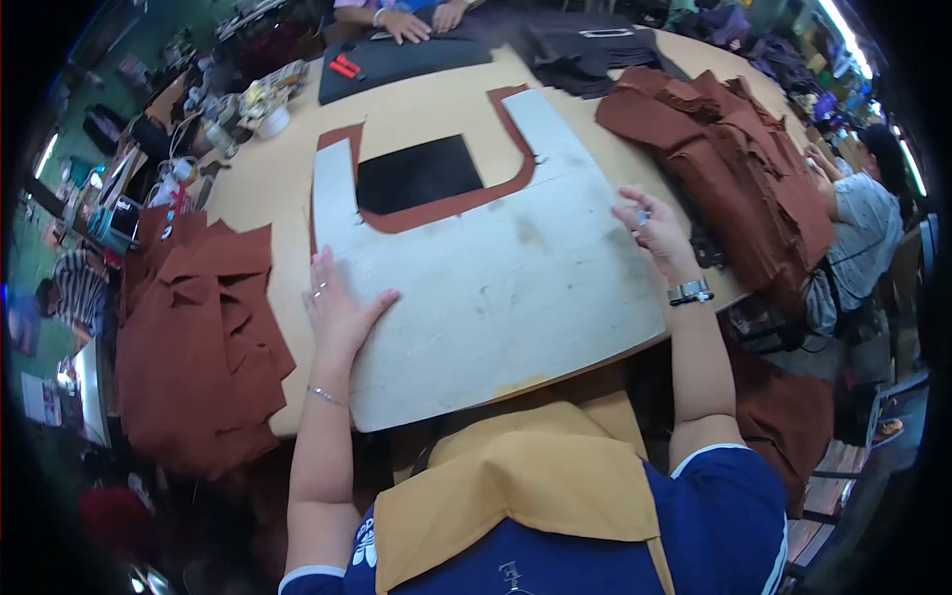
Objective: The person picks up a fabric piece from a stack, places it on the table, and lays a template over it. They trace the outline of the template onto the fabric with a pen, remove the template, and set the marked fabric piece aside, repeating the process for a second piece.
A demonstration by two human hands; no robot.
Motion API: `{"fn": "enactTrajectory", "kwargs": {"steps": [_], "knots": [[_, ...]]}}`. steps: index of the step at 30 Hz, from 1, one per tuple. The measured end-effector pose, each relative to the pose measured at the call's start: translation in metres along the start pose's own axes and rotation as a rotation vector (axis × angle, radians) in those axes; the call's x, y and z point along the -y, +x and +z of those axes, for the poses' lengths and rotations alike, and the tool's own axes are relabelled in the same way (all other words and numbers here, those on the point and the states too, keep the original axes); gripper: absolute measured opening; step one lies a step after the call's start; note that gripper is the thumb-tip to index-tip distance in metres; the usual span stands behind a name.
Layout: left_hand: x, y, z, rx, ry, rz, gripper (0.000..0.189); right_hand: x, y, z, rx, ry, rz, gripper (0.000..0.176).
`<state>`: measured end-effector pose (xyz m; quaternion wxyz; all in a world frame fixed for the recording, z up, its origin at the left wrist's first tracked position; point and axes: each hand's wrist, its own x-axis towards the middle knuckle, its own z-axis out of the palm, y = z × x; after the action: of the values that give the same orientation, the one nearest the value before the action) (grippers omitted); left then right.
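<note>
Under left hand (339, 315): white template (496, 288), right hand (654, 233) at edge.

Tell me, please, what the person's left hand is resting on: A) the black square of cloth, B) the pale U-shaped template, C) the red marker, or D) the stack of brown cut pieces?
B: the left hand lies flat, fingers spread, on the pale U-shaped template, which covers a brown fabric piece on the table.
</note>
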<state>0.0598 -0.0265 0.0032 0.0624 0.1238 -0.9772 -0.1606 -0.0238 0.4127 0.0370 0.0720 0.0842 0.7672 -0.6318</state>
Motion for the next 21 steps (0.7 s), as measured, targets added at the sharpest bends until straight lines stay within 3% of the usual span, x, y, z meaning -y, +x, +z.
{"fn": "enactTrajectory", "kwargs": {"steps": [3,6,11,13,17,18,20,21], "knots": [[0.001,-0.002,0.001,-0.003,-0.007,0.004,0.112,0.004,-0.012,0.002,0.196,-0.063,-0.111,0.044],[0.018,0.009,0.013,-0.021,-0.118,-0.024,0.097,-0.002,-0.019,-0.005,0.105,-0.122,-0.36,0.032],[0.027,0.012,0.018,-0.02,-0.116,-0.018,0.081,0.044,-0.059,-0.064,-0.324,-0.261,-0.505,0.032],[0.023,0.01,0.016,-0.038,-0.06,-0.034,0.083,0.048,-0.06,-0.1,-0.413,0.008,-0.478,0.034],[0.025,0.018,0.017,-0.089,0.163,-0.326,0.098,0.03,-0.038,-0.2,-0.62,0.135,-0.487,0.044],[0.024,0.019,0.016,-0.11,0.153,-0.327,0.098,0.016,-0.026,-0.233,-0.751,-0.247,-0.711,0.046],[0.013,0.014,0.007,-0.141,0.139,-0.304,0.089,0.024,-0.029,-0.218,-0.994,-0.699,-0.96,0.047],[0.01,0.014,0.004,-0.159,0.131,-0.297,0.085,0.027,-0.034,-0.201,-1.123,-0.758,-0.987,0.047]]}}
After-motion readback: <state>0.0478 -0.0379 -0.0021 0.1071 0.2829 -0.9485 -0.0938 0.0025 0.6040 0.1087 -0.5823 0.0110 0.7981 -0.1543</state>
